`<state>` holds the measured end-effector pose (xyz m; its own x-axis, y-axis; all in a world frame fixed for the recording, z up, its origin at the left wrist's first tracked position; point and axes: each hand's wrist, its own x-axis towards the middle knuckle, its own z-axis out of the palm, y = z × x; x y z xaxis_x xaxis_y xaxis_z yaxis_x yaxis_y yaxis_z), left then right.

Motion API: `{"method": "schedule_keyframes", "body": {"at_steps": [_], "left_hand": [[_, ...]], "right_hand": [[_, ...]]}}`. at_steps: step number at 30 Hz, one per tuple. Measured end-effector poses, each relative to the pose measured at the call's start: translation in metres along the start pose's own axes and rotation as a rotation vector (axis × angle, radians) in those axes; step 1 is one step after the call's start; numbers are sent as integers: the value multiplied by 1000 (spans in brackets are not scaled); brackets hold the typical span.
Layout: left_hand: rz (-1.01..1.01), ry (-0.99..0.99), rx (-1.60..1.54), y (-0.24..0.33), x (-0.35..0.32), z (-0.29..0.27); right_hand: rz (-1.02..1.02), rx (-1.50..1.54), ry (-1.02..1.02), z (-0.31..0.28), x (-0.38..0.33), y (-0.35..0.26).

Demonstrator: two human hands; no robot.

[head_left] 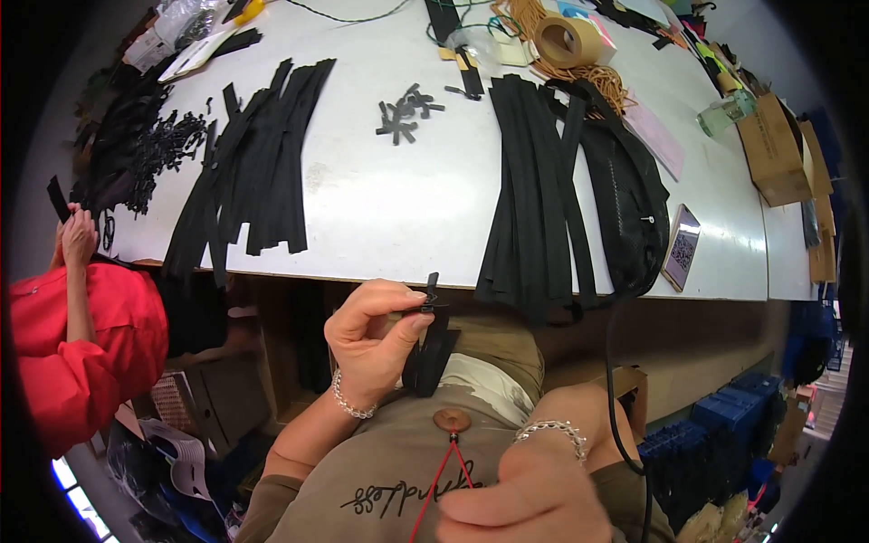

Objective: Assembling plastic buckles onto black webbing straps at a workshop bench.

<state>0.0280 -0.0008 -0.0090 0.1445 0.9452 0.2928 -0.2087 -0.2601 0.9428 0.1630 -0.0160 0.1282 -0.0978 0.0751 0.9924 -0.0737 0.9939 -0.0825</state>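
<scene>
My left hand [376, 330] is raised just off the table's near edge, thumb and fingertips pinched on the end of a black zipper [429, 366]. A small dark slider with a pull tab [432, 282] sticks up above the fingertips. The zipper's tape hangs below the hand in front of my lap. Lower down, my right hand [525, 493] is close to my chest, slightly blurred, with its fingers curled in. Whatever it may hold is hidden. Beyond the left hand, a small pile of dark pull tabs [407, 113] lies on the white table [389, 208].
Black zipper strips lie in a left bundle [258, 163] and a right bundle [534, 190]. Beside the right one are a black bag [625, 190] and a phone [682, 249]. A tape roll [566, 42] sits farther back. At left, a person in red [81, 344] works with both hands.
</scene>
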Motion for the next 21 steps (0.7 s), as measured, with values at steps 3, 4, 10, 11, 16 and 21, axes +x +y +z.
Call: {"method": "schedule_keyframes", "body": {"at_steps": [3, 4, 10, 11, 16, 21], "left_hand": [[36, 29, 8, 4, -10, -3], [62, 27, 6, 4, -11, -5], [175, -62, -83, 15, -22, 0], [175, -81, -86, 17, -25, 1], [172, -106, -128, 25, -41, 6], [69, -133, -168, 36, -51, 10]], "right_hand": [[-13, 47, -3, -5, -11, -20], [-57, 22, 23, -7, -15, -25], [759, -391, -229, -35, -58, -60], [813, -412, -163, -27, -70, -52], [901, -335, -241, -12, -91, -55], [862, -241, -198, -7, -98, -60]]}}
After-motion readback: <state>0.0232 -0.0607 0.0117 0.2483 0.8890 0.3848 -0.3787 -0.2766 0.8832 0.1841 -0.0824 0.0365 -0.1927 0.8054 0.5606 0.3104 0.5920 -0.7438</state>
